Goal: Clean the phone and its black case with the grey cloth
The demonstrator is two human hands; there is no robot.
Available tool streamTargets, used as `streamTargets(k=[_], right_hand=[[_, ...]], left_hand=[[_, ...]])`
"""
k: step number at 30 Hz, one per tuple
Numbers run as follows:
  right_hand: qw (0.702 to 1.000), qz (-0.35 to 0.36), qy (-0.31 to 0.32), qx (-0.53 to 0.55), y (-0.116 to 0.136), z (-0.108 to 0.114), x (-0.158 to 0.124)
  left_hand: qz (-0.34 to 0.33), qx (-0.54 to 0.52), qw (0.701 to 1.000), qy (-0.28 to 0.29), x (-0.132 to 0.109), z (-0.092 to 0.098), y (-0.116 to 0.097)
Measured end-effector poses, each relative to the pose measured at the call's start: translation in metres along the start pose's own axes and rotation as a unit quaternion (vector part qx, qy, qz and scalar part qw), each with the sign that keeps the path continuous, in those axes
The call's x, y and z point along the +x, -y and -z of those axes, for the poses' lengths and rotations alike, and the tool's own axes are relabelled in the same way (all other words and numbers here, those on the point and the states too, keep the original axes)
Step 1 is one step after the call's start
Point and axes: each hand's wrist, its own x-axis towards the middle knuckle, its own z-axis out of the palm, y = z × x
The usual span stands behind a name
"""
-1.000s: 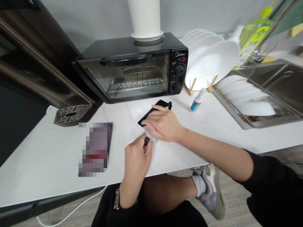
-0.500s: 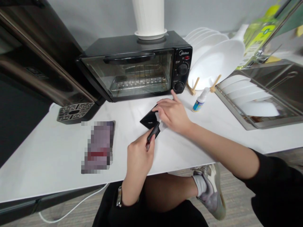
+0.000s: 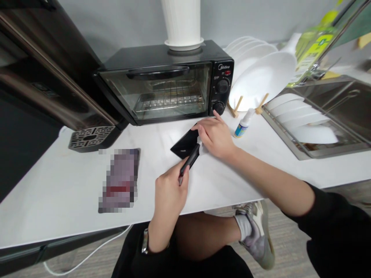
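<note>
My left hand [image 3: 171, 189] is closed around the near edge of a black folding case [image 3: 185, 144], which has two flat panels opened at an angle and a small pale mark inside. The case stands tilted on the white counter, its far panel slanting up. My right hand [image 3: 216, 135] is at the case's right side, with its fingers bent and one finger stretched away. Beneath those fingers a piece of white tissue [image 3: 199, 143] shows, pressed against the inside of the case; most of it is hidden. To the right stands a small white spray bottle [image 3: 243, 124] with a blue label.
A black toaster oven [image 3: 171, 92] sits behind my hands, topped by a white pot [image 3: 183, 27]. At left are a dark drinks machine [image 3: 89, 137] and a blurred-out phone [image 3: 120, 179]. White plates [image 3: 263, 81] in a wooden rack and a sink [image 3: 304, 152] are at right.
My right hand has slid slightly right with the tissue, showing more of the case's inside. The left hand keeps its grip. The view has shifted a little.
</note>
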Motion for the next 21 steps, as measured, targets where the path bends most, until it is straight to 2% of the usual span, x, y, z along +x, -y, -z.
streamTargets(k=[2,5,7,9,12,14,16,19,21], right_hand=[[1.000,0.015,-0.015,0.018,0.004,0.000,-0.003],[0.986,0.156,0.029,0.040,0.029,-0.007,-0.011],[0.975,0.212,0.064,0.033,0.037,-0.010,-0.013],[0.982,0.177,0.062,0.012,0.029,-0.010,-0.009],[0.998,0.058,0.027,-0.013,0.004,-0.004,0.000],[0.999,0.028,0.012,-0.015,-0.001,-0.002,0.001],[0.998,0.062,0.010,-0.004,0.009,-0.003,-0.004],[0.981,0.190,0.044,0.021,0.034,-0.009,-0.012],[0.971,0.229,0.069,0.018,0.039,-0.012,-0.013]], left_hand=[[-0.007,0.004,1.000,-0.004,0.000,0.000,0.001],[-0.026,0.040,0.999,-0.023,-0.001,-0.001,0.004],[-0.035,0.064,0.997,-0.031,-0.001,0.000,0.005],[-0.031,0.058,0.997,-0.027,-0.001,0.000,0.004],[-0.015,0.026,0.999,-0.014,0.001,0.001,-0.001],[-0.011,0.016,1.000,-0.011,0.001,0.001,-0.003],[-0.015,0.018,1.000,-0.011,0.001,0.001,-0.002],[-0.030,0.053,0.998,-0.028,0.002,0.000,0.003],[-0.034,0.068,0.996,-0.035,0.002,-0.001,0.005]])
